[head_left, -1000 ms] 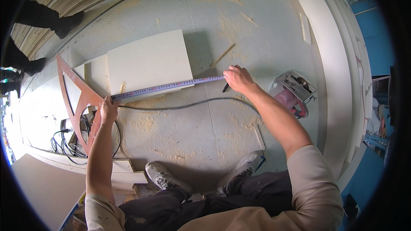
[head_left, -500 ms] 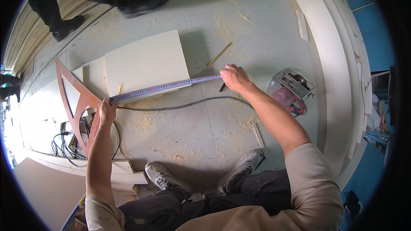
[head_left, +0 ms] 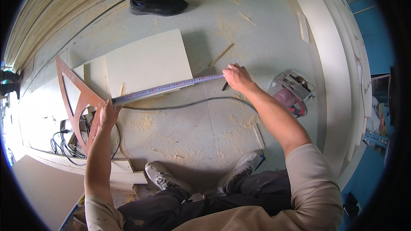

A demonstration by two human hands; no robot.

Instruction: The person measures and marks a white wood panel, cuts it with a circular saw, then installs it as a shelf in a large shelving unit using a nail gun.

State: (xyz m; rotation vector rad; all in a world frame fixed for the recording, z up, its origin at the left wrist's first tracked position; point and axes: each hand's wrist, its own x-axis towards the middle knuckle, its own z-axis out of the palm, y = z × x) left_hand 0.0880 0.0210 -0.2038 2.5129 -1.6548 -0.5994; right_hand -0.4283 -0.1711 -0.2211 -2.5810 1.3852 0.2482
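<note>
Between my two hands a white tape measure blade [head_left: 171, 85] is stretched, slanting up to the right along the near edge of a pale board [head_left: 147, 66]. My left hand [head_left: 110, 114] is closed at the blade's left end. Against that hand rests a reddish-brown triangular set square [head_left: 81, 102]; whether my fingers also grip it, I cannot tell. My right hand [head_left: 236, 78] is closed around the other end of the tape, past the board's right edge, hiding any case. A short black stick-like thing [head_left: 225, 86] pokes out below the right fingers.
A red-and-grey power saw [head_left: 292, 93] lies on the floor at right. A black cable [head_left: 184, 103] crosses between board and my shoes. Another person's dark shoes [head_left: 158, 5] are at the top. Stacked boards [head_left: 64, 13] line the upper left; sawdust and offcuts lie scattered.
The other person has stepped to the right along the far side. My hands and the stretched tape have shifted very slightly right.
</note>
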